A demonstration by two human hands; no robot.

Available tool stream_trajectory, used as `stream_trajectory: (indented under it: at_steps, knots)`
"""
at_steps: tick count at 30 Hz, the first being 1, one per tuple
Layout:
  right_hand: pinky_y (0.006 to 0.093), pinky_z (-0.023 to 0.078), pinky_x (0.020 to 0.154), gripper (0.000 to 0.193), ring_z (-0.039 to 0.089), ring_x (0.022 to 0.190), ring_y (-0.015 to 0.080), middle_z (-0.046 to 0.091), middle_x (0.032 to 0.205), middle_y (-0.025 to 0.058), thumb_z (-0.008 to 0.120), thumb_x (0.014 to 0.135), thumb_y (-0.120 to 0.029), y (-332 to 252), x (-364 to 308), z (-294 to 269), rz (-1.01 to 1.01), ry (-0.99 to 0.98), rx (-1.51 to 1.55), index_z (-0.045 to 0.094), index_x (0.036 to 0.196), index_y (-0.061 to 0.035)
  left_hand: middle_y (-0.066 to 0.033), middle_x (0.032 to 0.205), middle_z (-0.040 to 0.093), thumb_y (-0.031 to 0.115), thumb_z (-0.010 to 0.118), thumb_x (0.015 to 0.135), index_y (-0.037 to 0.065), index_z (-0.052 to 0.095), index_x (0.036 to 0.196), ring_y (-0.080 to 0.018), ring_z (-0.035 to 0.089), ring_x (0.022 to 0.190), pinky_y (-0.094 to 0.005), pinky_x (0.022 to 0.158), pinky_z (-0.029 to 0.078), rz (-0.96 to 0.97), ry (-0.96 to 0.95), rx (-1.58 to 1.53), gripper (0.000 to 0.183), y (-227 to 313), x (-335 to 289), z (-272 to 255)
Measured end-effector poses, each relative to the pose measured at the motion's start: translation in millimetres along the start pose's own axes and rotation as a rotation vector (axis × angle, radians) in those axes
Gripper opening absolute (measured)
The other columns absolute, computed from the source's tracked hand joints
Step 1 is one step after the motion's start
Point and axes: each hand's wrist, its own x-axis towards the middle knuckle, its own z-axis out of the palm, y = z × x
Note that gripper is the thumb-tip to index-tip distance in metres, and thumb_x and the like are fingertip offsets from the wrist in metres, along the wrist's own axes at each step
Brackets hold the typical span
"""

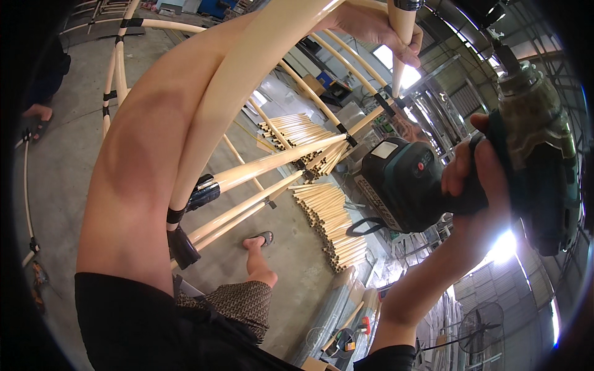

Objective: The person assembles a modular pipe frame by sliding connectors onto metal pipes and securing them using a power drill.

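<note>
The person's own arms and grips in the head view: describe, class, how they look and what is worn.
The left arm and right arm are bare below plain black sleeves. The left grip and right grip are bare hands, with no gloves visible.

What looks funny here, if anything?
I see nothing spilled or broken. One odd thing: the foot wears just a sandal, which seems risky with a big drill in the right hand above.
</note>
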Motion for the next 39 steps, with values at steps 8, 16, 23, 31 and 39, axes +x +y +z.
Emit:
stream_trajectory:
  at_steps: [8, 16, 23, 31, 39]
  knots:
    - [0.0278, 0.039, 0.050, 0.042, 0.047, 0.050, 0.0128, 0.052, 0.067, 0.0070, 0.061, 0.090, -0.013, 9, -9, -2, 0.077, 0.030, 0.053, 0.048, 0.124, 0.0076, -0.0048, 0.083, 0.060, 0.030, 0.070, 0.085, 0.004, 0.060, 0.097, -0.0164, 0.058, 0.079, -0.0313, 0.072, 0.047, 0.000, 0.009, -0.037, 0.031, -8, 4, 19]
    - [0.0291, 0.040, 0.052, 0.043, 0.049, 0.052, 0.0152, 0.053, 0.068, 0.0077, 0.063, 0.087, -0.012, 19, -5, 8, 0.040, 0.032, 0.044, 0.049, 0.121, 0.0087, -0.0053, 0.085, 0.061, 0.032, 0.070, 0.085, 0.004, 0.060, 0.098, -0.0167, 0.058, 0.079, -0.0314, 0.073, 0.048, -0.020, 0.007, 0.005, 0.033, -8, -3, 12]
    - [0.0278, 0.042, 0.048, 0.008, 0.054, 0.050, 0.0164, 0.058, 0.066, 0.0080, 0.063, 0.083, 0.003, 31, 4, -4, -0.276, 0.022, -0.214, 0.066, 0.088, 0.0076, -0.0057, 0.086, 0.061, 0.033, 0.070, 0.085, 0.003, 0.060, 0.099, -0.0170, 0.059, 0.080, -0.0315, 0.073, 0.048, -0.026, -0.002, 0.002, 0.035, -6, -2, 8]
    - [0.0282, 0.039, 0.051, 0.031, 0.048, 0.051, 0.0143, 0.052, 0.067, 0.0068, 0.066, 0.086, -0.008, 9, 8, -4, -0.131, 0.009, -0.221, 0.053, 0.110, 0.0069, -0.0062, 0.088, 0.061, 0.035, 0.070, 0.084, 0.003, 0.060, 0.101, -0.0173, 0.059, 0.081, -0.0316, 0.074, 0.049, -0.027, 0.006, 0.017, 0.037, -5, -3, 4]
    - [0.0266, 0.038, 0.049, 0.021, 0.048, 0.050, 0.0139, 0.054, 0.066, 0.0061, 0.067, 0.081, -0.002, 1, 17, -6, -0.117, -0.007, -0.071, 0.057, 0.098, 0.0045, -0.0067, 0.089, 0.062, 0.036, 0.070, 0.084, 0.003, 0.060, 0.102, -0.0176, 0.060, 0.082, -0.0317, 0.074, 0.049, -0.039, 0.006, 0.045, 0.040, -1, -8, -4]
